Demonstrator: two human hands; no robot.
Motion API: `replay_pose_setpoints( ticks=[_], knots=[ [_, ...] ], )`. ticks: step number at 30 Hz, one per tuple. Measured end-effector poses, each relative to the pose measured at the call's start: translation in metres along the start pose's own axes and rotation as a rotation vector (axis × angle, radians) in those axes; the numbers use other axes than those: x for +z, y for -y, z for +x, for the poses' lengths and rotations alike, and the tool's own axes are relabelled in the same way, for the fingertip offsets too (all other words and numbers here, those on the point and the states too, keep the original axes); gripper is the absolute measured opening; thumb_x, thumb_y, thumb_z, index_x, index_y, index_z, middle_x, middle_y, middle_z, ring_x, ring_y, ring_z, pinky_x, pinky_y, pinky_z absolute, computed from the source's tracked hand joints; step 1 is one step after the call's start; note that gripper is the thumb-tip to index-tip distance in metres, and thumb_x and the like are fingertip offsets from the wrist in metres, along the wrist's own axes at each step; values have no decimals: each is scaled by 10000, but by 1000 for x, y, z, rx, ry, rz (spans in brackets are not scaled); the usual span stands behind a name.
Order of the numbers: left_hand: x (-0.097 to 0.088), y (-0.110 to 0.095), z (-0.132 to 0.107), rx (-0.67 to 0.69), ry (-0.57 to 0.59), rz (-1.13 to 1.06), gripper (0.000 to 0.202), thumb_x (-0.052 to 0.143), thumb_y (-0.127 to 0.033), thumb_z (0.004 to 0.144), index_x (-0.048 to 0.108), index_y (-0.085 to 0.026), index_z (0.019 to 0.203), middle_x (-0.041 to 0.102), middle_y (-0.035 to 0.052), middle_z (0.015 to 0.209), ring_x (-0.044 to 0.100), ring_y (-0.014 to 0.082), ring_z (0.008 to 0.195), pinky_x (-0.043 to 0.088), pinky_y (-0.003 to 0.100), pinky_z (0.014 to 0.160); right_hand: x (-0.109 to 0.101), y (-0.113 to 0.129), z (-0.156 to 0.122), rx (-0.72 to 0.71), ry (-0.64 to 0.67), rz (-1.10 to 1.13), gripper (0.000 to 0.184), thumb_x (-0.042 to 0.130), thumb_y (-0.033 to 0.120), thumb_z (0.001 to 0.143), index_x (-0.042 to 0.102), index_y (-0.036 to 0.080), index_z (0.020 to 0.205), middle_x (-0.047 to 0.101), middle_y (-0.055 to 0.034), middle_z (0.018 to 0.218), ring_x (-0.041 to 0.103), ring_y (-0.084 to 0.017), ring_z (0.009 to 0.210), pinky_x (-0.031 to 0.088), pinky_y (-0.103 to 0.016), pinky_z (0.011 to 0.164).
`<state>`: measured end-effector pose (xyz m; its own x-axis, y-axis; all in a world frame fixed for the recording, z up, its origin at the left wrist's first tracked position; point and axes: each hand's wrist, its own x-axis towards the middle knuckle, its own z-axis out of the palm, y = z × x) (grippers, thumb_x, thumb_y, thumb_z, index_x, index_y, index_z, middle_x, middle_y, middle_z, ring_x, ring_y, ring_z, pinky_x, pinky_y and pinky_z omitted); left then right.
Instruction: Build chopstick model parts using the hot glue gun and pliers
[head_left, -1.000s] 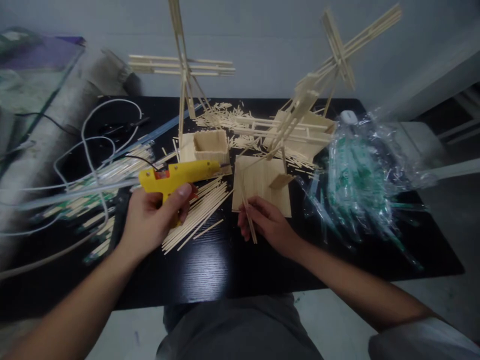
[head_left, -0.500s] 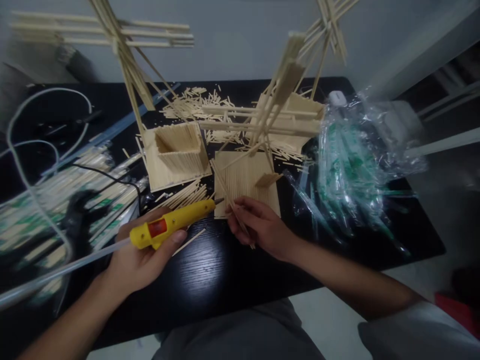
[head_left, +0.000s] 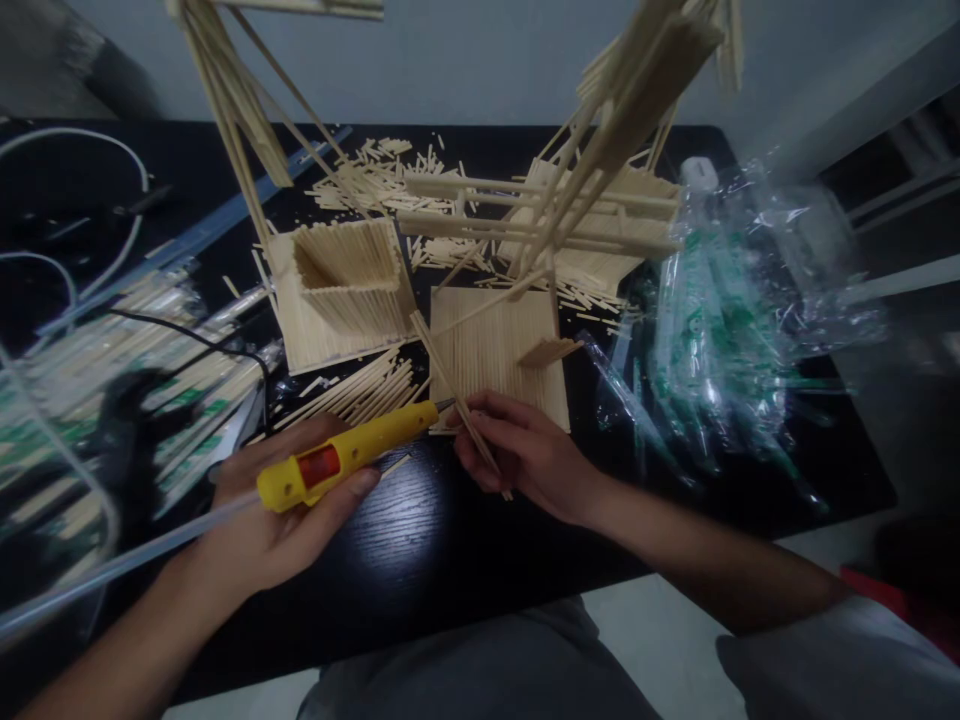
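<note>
my right hand (head_left: 514,450) pinches a few thin, pale wooden sticks (head_left: 441,366) between closed fingertips, their far ends toward eleven o'clock. my left hand (head_left: 277,520) is wrapped round a yellow plastic glue gun (head_left: 382,430), nozzle toward two o'clock, right by the sticks; i can't tell if they touch. at twelve o'clock from my right hand, a flat, square, pale wooden panel (head_left: 491,335) lies on the black table (head_left: 397,560).
</note>
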<state>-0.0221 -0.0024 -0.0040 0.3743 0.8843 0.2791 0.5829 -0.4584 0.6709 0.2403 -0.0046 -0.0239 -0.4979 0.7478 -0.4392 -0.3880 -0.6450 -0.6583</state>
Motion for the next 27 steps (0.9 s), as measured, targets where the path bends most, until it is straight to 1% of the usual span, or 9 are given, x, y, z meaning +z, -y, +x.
replay_pose_setpoints(
  ticks=[4,7,10,14,17,21,25,27],
  knots=[
    [2,0,-2,-38,-8,-19,27,698,-288,849,724,-294,851,762,34,795,731,219,618,574,321,464,2,1,0,1,-4,-8,234,681,409,972,650,182,1016,636,28,714,514,-85,513,302,-213,435],
    [3,3,-5,-55,9,-17,44,683,-302,868,718,-325,856,758,33,780,716,221,595,573,345,455,2,1,-1,6,-9,-18,238,690,415,969,646,186,1015,636,32,710,512,-87,515,299,-211,426],
    [3,6,-8,-49,19,31,56,658,-312,885,705,-331,862,759,42,790,729,231,621,586,363,473,1,1,-1,3,-4,-24,238,686,413,974,648,183,1022,635,35,708,515,-84,514,303,-207,421],
    [2,5,-8,-26,26,31,70,650,-296,890,685,-322,836,736,25,748,710,216,579,566,351,450,-1,-1,-1,-13,4,-47,232,664,404,990,654,179,1041,628,38,706,512,-80,506,291,-204,407],
    [2,4,-6,-24,43,17,56,651,-279,891,681,-304,851,733,24,766,712,204,583,546,322,435,-1,-1,0,-21,2,-63,233,652,403,998,648,177,1052,626,38,708,512,-79,510,293,-201,415],
    [1,3,-5,-7,21,9,52,663,-264,888,672,-285,841,713,12,739,690,190,549,527,296,408,0,0,-1,-20,-1,-85,237,660,414,994,639,182,1043,627,35,722,511,-81,520,290,-204,422],
    [0,1,-5,-49,16,46,96,631,-304,913,669,-303,824,712,29,734,699,210,574,542,327,415,0,0,-1,-24,9,-85,241,659,426,996,637,191,1044,616,41,714,498,-80,516,288,-211,432],
    [0,1,-5,-51,0,43,69,639,-304,910,685,-312,859,726,31,759,709,216,597,566,341,447,-1,-1,0,-27,7,-91,239,657,427,999,639,192,1042,610,44,707,494,-80,514,287,-216,439]
  ],
)
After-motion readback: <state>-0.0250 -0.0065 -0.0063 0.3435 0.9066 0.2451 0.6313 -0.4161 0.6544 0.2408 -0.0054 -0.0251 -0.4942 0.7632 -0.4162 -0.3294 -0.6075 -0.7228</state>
